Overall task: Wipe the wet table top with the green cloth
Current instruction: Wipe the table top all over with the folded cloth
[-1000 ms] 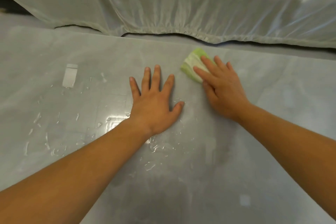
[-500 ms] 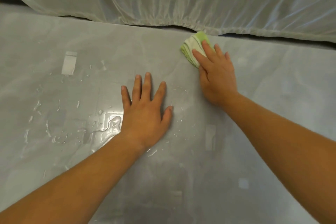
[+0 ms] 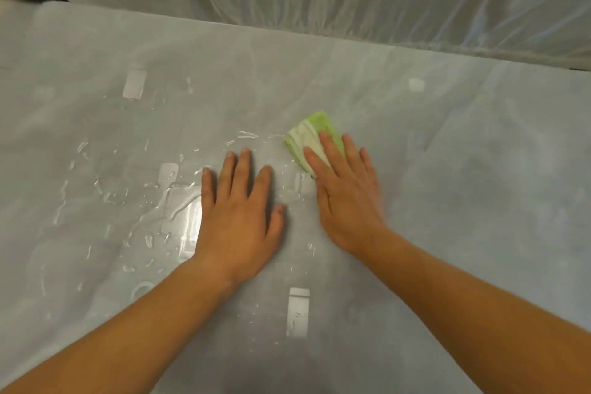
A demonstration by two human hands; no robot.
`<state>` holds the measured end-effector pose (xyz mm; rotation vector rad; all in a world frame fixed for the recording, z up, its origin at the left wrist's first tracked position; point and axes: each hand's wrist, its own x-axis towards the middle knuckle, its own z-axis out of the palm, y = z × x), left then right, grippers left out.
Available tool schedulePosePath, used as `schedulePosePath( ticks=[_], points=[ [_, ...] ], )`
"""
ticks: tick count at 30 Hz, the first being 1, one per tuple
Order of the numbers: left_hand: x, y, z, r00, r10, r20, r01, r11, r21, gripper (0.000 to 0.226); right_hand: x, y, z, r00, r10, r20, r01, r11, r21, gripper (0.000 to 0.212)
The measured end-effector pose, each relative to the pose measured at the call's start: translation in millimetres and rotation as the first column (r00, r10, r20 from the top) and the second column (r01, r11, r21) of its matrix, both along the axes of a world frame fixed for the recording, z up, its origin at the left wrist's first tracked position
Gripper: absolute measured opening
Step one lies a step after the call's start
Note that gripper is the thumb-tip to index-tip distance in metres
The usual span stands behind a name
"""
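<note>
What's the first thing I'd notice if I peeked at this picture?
The bright green cloth sits near the middle of the grey table top, pressed flat under the straight fingers of the right hand. Just left of it, the left hand lies flat, fingers spread. Shiny water puddles and drops glisten left of that hand.

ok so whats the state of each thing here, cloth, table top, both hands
table top: wet, drops and pooled water mostly on its left side
green cloth: folded into a pad, lying flat on the table top
left hand: open, flat on the table top, holding nothing
right hand: open, straight fingers pressing the green cloth
</note>
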<state>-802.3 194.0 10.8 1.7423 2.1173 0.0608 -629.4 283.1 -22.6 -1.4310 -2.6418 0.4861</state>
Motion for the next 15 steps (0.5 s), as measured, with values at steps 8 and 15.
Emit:
schedulePosePath(
  ticks=[8,15],
  points=[
    [18.6,-51.8,3.5,0.998,0.056,-0.038,-0.057,0.998,-0.032,0.064,24.3,18.2,4.5,0.993,-0.115,0.032,0.116,0.993,-0.026,0.052],
    [27.9,-83.0,2.8,0.994,0.068,-0.082,-0.074,0.994,-0.076,0.068,50.5,-69.6,3.5,0.955,0.294,0.035,-0.294,0.956,0.014,0.056]
  ],
)
